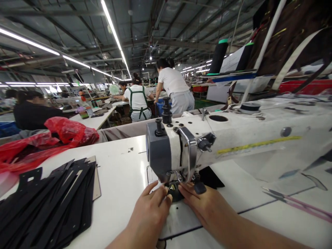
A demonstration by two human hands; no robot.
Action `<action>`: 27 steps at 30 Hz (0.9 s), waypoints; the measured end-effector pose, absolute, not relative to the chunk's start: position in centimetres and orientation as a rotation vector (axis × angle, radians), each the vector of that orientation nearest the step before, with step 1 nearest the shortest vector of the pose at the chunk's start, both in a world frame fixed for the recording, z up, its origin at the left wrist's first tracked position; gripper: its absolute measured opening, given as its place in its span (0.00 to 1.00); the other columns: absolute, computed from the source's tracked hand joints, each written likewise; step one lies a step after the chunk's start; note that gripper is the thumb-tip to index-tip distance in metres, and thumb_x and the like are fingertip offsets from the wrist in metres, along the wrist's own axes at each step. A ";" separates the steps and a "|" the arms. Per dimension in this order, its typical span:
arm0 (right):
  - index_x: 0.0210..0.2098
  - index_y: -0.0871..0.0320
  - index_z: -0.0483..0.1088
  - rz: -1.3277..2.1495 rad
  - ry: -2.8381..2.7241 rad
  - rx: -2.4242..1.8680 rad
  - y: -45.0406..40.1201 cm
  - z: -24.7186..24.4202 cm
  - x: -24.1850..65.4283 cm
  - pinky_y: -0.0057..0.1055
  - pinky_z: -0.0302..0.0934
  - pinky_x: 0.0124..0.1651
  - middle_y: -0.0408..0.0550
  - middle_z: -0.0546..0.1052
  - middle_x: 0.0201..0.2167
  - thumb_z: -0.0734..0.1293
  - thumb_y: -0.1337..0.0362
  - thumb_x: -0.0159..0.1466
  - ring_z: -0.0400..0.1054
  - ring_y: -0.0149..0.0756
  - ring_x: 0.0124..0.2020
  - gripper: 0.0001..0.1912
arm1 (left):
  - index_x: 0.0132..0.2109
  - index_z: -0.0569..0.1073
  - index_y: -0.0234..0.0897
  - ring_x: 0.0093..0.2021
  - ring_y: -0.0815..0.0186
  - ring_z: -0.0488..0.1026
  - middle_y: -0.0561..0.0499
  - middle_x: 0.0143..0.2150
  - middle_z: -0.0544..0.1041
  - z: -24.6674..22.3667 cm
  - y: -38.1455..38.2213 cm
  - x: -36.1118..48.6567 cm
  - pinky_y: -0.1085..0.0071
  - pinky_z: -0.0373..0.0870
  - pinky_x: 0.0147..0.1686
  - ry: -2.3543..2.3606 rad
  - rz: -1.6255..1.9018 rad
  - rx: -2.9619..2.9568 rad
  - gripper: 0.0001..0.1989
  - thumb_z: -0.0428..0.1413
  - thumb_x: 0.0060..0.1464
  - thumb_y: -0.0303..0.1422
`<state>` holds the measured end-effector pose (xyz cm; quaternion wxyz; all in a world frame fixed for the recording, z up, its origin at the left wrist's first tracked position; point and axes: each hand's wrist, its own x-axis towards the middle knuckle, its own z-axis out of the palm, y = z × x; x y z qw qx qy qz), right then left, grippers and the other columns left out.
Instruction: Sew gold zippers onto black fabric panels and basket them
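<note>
Under the head of a white and grey sewing machine (pixel 159 148) lies a small black piece (pixel 174 189) with a yellowish mark. My left hand (pixel 153 209) holds its left edge, thumb and fingers drawn together near the needle area. From the right, my right hand (pixel 207 204) presses on the piece with its fingers together, close beside the presser foot. Behind the right fingers a larger flat black part (pixel 211 178) shows on the table. The needle tip itself cannot be made out.
A fanned pile of black strips (pixel 52 207) covers the left of the white table (pixel 116 166), with red plastic (pixel 70 133) behind it. Pink-handled snips (pixel 298 204) lie at the right. Thread cones (pixel 220 57) stand above the machine. Several people sit or stand farther back.
</note>
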<state>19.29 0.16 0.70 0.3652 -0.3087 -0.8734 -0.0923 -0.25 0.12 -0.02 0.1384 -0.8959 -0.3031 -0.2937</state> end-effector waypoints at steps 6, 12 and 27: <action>0.36 0.64 0.75 -0.184 -2.248 -0.814 0.4 1.0 19.4 0.35 0.70 0.37 0.56 0.78 0.33 0.49 0.71 0.68 0.74 0.40 0.33 0.22 | 0.38 0.70 0.35 0.39 0.65 0.74 0.49 0.37 0.76 -0.1 0.4 -0.3 0.63 0.66 0.51 -0.925 -0.834 -2.595 0.10 0.45 0.61 0.24; 0.38 0.65 0.73 -0.200 -2.234 -0.790 0.8 0.7 19.3 0.35 0.70 0.36 0.57 0.78 0.33 0.50 0.72 0.67 0.73 0.40 0.33 0.20 | 0.38 0.71 0.34 0.38 0.65 0.75 0.49 0.37 0.76 -0.2 0.7 -0.4 0.63 0.68 0.48 -0.901 -0.873 -2.574 0.08 0.47 0.59 0.24; 0.33 0.62 0.71 -0.131 -2.241 -0.857 1.0 0.6 18.9 0.32 0.69 0.34 0.55 0.77 0.31 0.53 0.75 0.62 0.73 0.40 0.32 0.16 | 0.34 0.70 0.35 0.35 0.67 0.74 0.50 0.35 0.76 -0.5 0.9 -0.1 0.63 0.64 0.52 -0.970 -0.898 -2.545 0.11 0.45 0.60 0.24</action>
